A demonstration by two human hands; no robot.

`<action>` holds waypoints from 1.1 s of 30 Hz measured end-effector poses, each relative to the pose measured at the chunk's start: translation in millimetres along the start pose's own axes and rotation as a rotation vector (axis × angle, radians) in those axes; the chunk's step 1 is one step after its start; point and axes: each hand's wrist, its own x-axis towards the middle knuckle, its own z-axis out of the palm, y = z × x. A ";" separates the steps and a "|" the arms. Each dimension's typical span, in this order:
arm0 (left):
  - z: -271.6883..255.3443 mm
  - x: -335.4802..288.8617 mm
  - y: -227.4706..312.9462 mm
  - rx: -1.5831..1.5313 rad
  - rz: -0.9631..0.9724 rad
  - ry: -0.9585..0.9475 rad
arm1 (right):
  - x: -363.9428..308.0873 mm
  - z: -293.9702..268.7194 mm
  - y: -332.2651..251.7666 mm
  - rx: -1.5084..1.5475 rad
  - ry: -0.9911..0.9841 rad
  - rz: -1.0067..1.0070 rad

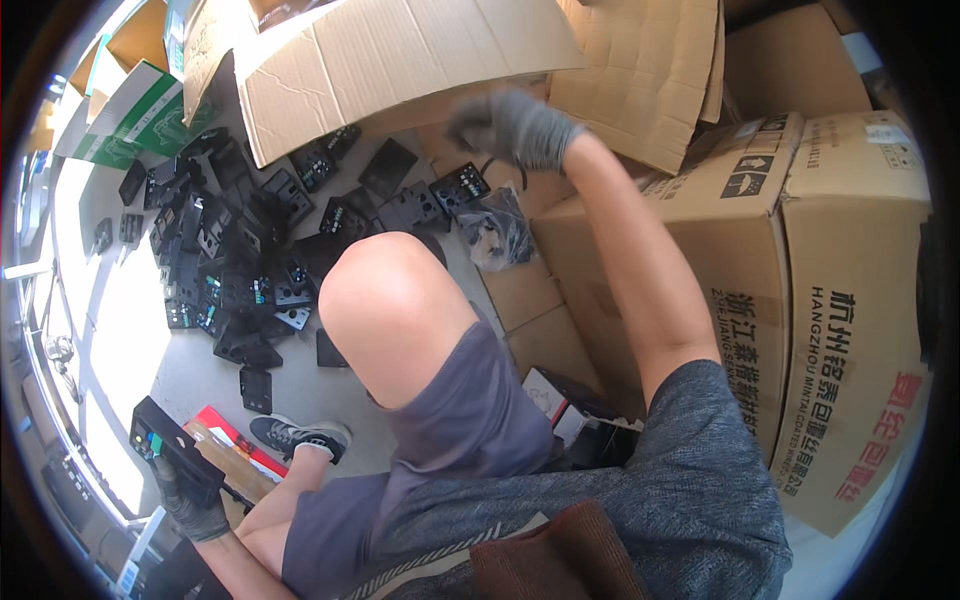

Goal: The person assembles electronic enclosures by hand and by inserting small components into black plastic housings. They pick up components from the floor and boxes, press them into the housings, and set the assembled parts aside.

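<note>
Left hand: the gloved left hand is clamping a black casing, holding it low and out to the left, beyond the person's lower leg.
Casing: it's sitting just ahead of that palm, its long axis slanting from far left to near right, with small green and blue parts showing on its left side.
Right hand: the gloved right hand is hovering by the near edge of a cardboard flap, fingers curling; it's blurring, and I can't tell whether they're holding anything.
Which is nearer: the left is touching the casing, while the right is hanging well apart, so from there the casing is lying back and to the left.
Heap: a heap of loose casings is spreading over the floor between the hands, from its sunlit left edge toward a clear plastic bag.
Beside the casing: a red box is lying to its right, near a dark shoe.
</note>
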 end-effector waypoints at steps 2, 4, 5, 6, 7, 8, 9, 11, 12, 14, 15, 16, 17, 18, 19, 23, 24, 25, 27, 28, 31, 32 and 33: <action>5.6 2.3 -2.3 0.051 -0.029 0.034 | -22.0 75.5 72.4 0.164 -0.139 0.137; 7.2 0.4 -3.8 0.085 -0.047 0.076 | -30.4 180.0 121.9 0.046 -0.344 0.094; 4.6 -4.1 -4.3 0.092 -0.047 0.101 | -33.5 215.9 119.0 0.008 -0.405 0.191; 2.6 -9.1 -5.0 0.100 -0.006 0.152 | -36.4 248.9 115.6 -0.034 -0.463 0.288; 10.3 -4.1 -10.7 0.093 0.025 0.160 | -50.5 287.9 145.5 -0.039 -0.461 0.310; 16.4 3.3 -17.7 0.080 0.014 0.129 | -69.3 332.2 188.2 0.170 -0.081 0.610; 15.6 6.1 -22.1 0.102 -0.016 0.133 | -78.5 358.1 213.3 0.378 0.317 0.870; 11.6 -2.6 -19.9 0.142 -0.034 0.170 | -66.9 375.6 211.5 0.247 0.361 0.855; 13.6 -4.9 -22.4 0.120 -0.018 0.139 | -66.5 380.6 214.4 0.102 0.414 0.850; 15.1 -3.7 -28.2 0.093 -0.006 0.091 | -73.1 381.8 222.2 0.251 0.437 0.903; 14.5 1.4 -35.7 0.036 -0.020 0.039 | -81.7 378.7 229.9 0.397 0.462 0.952; 7.2 -3.9 -32.7 0.005 -0.025 0.029 | -75.2 373.5 200.8 0.419 0.444 0.941; -2.7 -18.9 -21.5 0.050 -0.002 0.072 | -60.9 348.7 137.9 0.229 0.186 0.735; -2.4 -23.7 -18.1 0.052 0.005 0.086 | -61.5 314.2 98.1 0.007 -0.034 0.542; 5.7 -20.2 -20.8 0.051 0.015 0.074 | -70.1 295.3 87.4 -0.003 -0.028 0.554; 3.6 -9.5 -36.3 0.001 -0.006 0.040 | -87.4 292.4 91.9 -0.131 -0.108 0.370; 1.7 -7.2 -42.9 0.001 -0.007 0.034 | -90.2 303.4 101.6 -0.213 -0.113 0.359; -0.7 -2.8 -49.7 0.030 0.020 0.081 | -83.6 314.6 112.3 -0.211 -0.107 0.359; 1.5 1.1 -53.5 0.064 0.038 0.126 | -70.6 335.8 138.7 0.112 0.038 0.627; 10.1 3.9 -53.4 0.058 0.036 0.110 | -70.7 349.4 158.9 0.105 0.047 0.641; 30.6 3.6 -45.0 0.150 0.014 0.052 | -62.5 370.0 181.6 -0.244 0.269 0.598; 27.3 -3.4 -38.8 0.165 0.000 0.084 | -44.6 362.5 158.0 -0.224 0.515 0.604; 21.4 -13.3 -33.4 0.160 -0.004 0.113 | -27.0 349.2 138.0 -0.213 0.773 0.597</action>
